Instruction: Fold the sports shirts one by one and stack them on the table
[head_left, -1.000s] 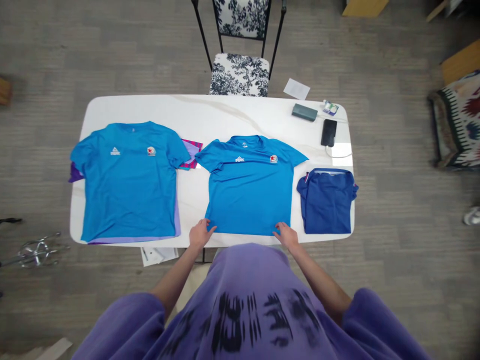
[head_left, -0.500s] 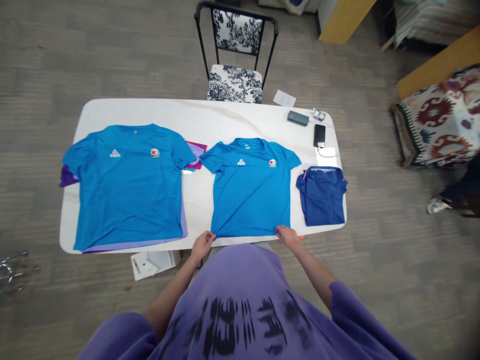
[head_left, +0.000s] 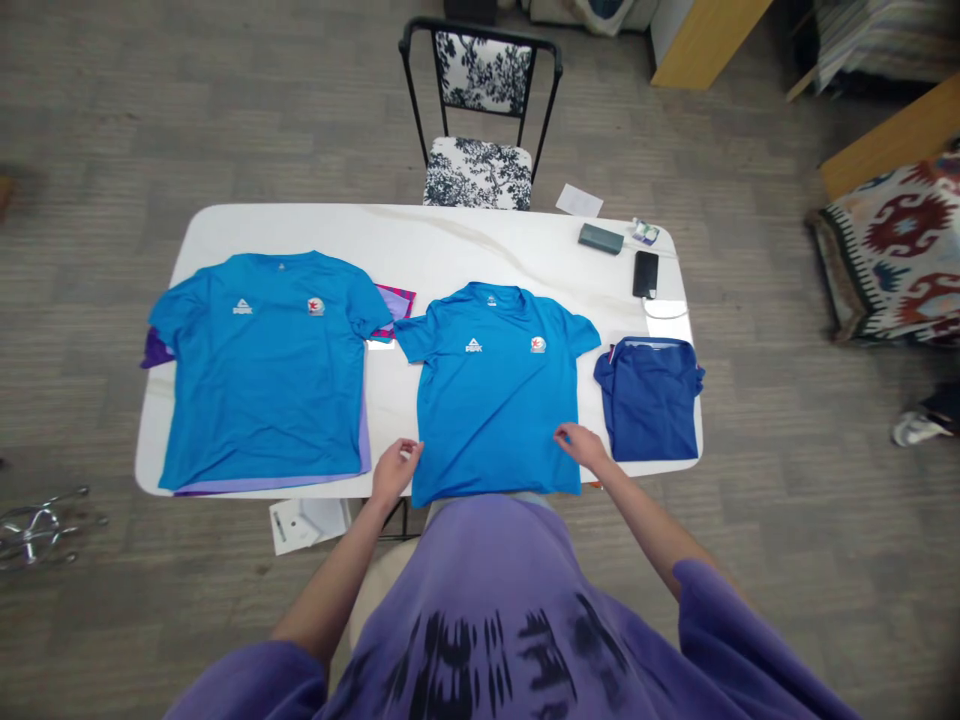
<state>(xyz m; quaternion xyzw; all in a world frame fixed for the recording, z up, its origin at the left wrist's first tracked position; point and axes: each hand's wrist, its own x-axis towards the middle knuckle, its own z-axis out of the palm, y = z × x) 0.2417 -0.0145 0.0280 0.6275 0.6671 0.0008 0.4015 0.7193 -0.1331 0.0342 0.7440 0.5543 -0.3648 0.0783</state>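
Now L hand point(head_left: 392, 471) & R hand point(head_left: 581, 448) flank middle shirt point(head_left: 495, 395).

**Bystander items, table and floor**

White table point(head_left: 465, 240) on grey carpet. Left end: second blue T-shirt point(head_left: 262, 370) laid flat on a stack of purple garments point(head_left: 154, 348), with a pink-and-blue striped garment point(head_left: 394, 305) peeking out by its sleeve. Right end: folded navy shirt point(head_left: 649, 400). Far right corner: dark green case point(head_left: 600, 238), small packet point(head_left: 643, 232), black phone point(head_left: 645, 273) on a white cable point(head_left: 664, 312). Floral-print chair point(head_left: 480, 120) behind the table. Paper sheets on floor point(head_left: 579, 200) point(head_left: 307, 522). Patterned rug point(head_left: 896, 250) at right.
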